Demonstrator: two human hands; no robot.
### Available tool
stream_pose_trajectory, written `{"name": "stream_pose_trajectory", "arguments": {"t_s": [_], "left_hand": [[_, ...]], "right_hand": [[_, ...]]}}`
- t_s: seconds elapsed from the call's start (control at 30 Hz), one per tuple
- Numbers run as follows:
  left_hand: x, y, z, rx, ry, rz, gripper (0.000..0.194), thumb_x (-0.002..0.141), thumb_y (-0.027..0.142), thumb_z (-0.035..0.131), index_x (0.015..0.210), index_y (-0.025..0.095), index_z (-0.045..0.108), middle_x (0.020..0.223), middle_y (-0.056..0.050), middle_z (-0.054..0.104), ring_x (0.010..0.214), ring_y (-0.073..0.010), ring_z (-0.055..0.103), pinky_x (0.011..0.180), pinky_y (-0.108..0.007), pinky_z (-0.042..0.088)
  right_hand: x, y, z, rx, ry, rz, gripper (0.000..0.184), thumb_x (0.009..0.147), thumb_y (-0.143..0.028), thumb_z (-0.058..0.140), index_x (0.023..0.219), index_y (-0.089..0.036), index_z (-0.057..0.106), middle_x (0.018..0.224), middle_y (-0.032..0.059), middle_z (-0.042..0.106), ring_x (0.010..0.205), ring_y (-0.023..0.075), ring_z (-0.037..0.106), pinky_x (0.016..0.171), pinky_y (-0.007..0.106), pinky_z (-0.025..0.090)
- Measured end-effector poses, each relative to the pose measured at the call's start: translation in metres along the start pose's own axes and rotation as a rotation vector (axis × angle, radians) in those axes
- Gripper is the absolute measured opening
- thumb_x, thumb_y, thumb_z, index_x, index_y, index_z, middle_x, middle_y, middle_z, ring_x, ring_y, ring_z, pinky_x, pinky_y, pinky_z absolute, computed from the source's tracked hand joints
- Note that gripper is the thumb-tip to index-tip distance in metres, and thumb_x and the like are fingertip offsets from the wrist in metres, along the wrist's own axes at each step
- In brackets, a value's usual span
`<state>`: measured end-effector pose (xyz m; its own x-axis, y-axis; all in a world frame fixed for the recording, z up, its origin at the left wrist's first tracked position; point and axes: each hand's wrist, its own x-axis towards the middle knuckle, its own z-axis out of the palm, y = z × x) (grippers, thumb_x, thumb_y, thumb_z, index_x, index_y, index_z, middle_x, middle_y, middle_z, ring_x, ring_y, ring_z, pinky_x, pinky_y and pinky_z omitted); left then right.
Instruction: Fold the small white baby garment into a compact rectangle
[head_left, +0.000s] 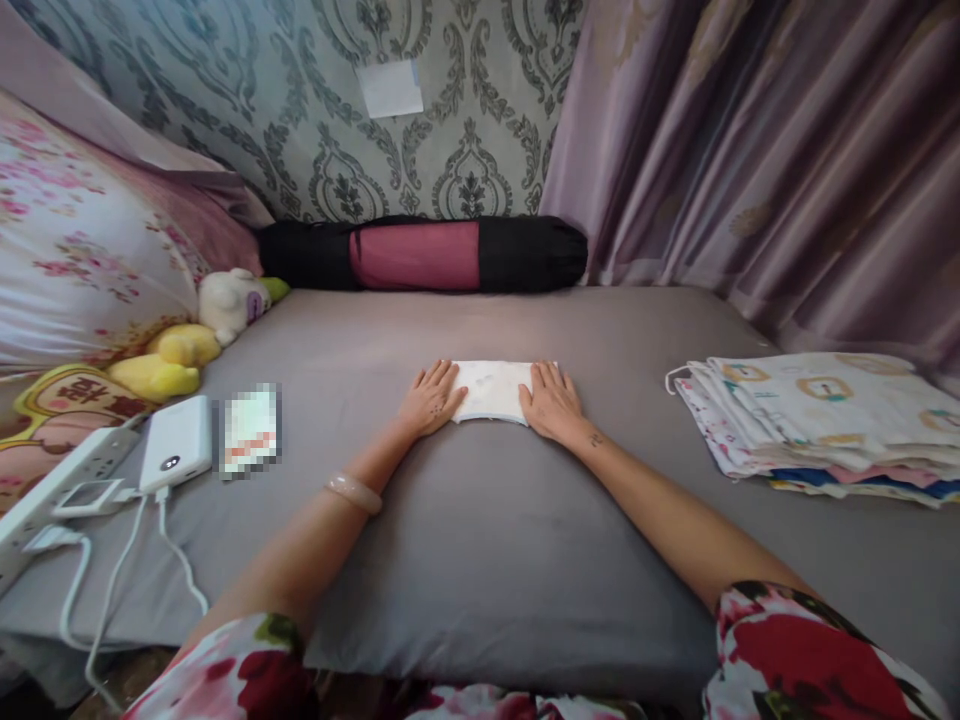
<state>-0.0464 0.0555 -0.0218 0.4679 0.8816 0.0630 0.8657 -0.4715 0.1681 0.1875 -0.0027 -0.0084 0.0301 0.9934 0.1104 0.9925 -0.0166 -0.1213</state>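
Observation:
A small white piece of folded cloth (pixel 491 390) lies flat on the grey sheet in front of me. My left hand (pixel 433 399) rests palm down on its left end, fingers stretched out and pointing away from me. On the right end, my right hand (pixel 553 402) lies flat in the same way. The middle of the cloth shows between both hands, with a slightly curved near edge. Its outer ends are partly hidden under my fingers.
To the right lies a stack of folded patterned fabric (pixel 825 400). A power strip (pixel 67 480), a white power bank (pixel 176 440) with cables and a blurred packet (pixel 251 430) are on the left. Plush toys (pixel 169 360) sit behind them. A black and pink roll bag (pixel 420 255) lies along the wall.

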Motion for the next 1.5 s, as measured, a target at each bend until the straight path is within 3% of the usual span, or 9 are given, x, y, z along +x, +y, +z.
{"name": "stream_pose_trajectory", "arguments": {"t_s": [0.17,0.33,0.5,0.83,1.1,1.27,1.5], "left_hand": [[-0.001,-0.006,0.003,0.001,-0.002,0.002,0.067,0.097,0.053,0.018,0.149,0.013,0.028,0.157,-0.01,0.024,0.147,-0.0249,0.016,0.118,-0.045,0.017],[0.001,0.002,-0.012,0.025,-0.048,0.024,0.064,0.097,0.051,0.022,0.147,0.012,0.032,0.156,-0.013,0.028,0.146,-0.0276,0.019,0.116,-0.049,0.019],[0.009,0.022,-0.026,0.1,0.068,0.065,0.056,0.099,0.044,0.022,0.14,0.012,0.042,0.152,-0.016,0.035,0.143,-0.0274,0.026,0.116,-0.049,0.02],[0.015,0.026,0.001,0.086,0.055,0.057,0.059,0.099,0.048,0.018,0.143,0.015,0.038,0.151,-0.013,0.037,0.141,-0.0275,0.03,0.115,-0.047,0.022],[0.016,0.026,-0.002,0.074,0.029,0.056,0.059,0.098,0.048,0.018,0.144,0.015,0.036,0.152,-0.014,0.036,0.142,-0.0287,0.029,0.115,-0.049,0.022],[0.014,0.039,-0.012,0.107,0.053,0.055,0.054,0.099,0.044,0.021,0.14,0.015,0.042,0.15,-0.015,0.039,0.142,-0.0303,0.028,0.114,-0.054,0.02],[0.009,0.057,-0.007,0.06,0.03,0.091,0.055,0.1,0.04,0.02,0.146,0.014,0.035,0.152,-0.013,0.036,0.142,-0.026,0.029,0.116,-0.048,0.022]], "right_hand": [[-0.005,0.01,0.001,-0.019,0.015,0.001,0.061,0.096,-0.037,0.025,0.144,0.0,0.034,0.153,0.0186,0.032,0.142,0.0291,0.025,0.115,0.044,0.021],[-0.002,0.006,-0.008,-0.013,-0.025,-0.004,0.06,0.096,-0.035,0.024,0.144,-0.001,0.036,0.151,0.0192,0.034,0.141,0.0299,0.027,0.115,0.048,0.018],[0.007,-0.006,-0.018,0.044,-0.018,-0.068,0.059,0.098,-0.035,0.02,0.146,-0.005,0.034,0.154,0.0169,0.03,0.143,0.0273,0.022,0.117,0.044,0.015],[0.013,-0.008,0.005,0.035,-0.031,-0.073,0.062,0.098,-0.042,0.021,0.146,-0.006,0.034,0.153,0.018,0.032,0.142,0.0282,0.025,0.116,0.042,0.015],[0.012,-0.009,0.001,0.037,-0.035,-0.07,0.06,0.099,-0.041,0.023,0.146,-0.006,0.035,0.152,0.0176,0.033,0.142,0.0284,0.025,0.116,0.042,0.015],[0.014,-0.016,-0.005,0.053,-0.048,-0.074,0.058,0.098,-0.038,0.024,0.145,-0.005,0.036,0.152,0.0194,0.033,0.142,0.0292,0.026,0.116,0.046,0.015],[0.009,-0.032,0.0,0.106,-0.016,-0.137,0.056,0.098,-0.034,0.024,0.147,-0.009,0.033,0.154,0.0163,0.031,0.142,0.0275,0.025,0.115,0.046,0.017]]}}
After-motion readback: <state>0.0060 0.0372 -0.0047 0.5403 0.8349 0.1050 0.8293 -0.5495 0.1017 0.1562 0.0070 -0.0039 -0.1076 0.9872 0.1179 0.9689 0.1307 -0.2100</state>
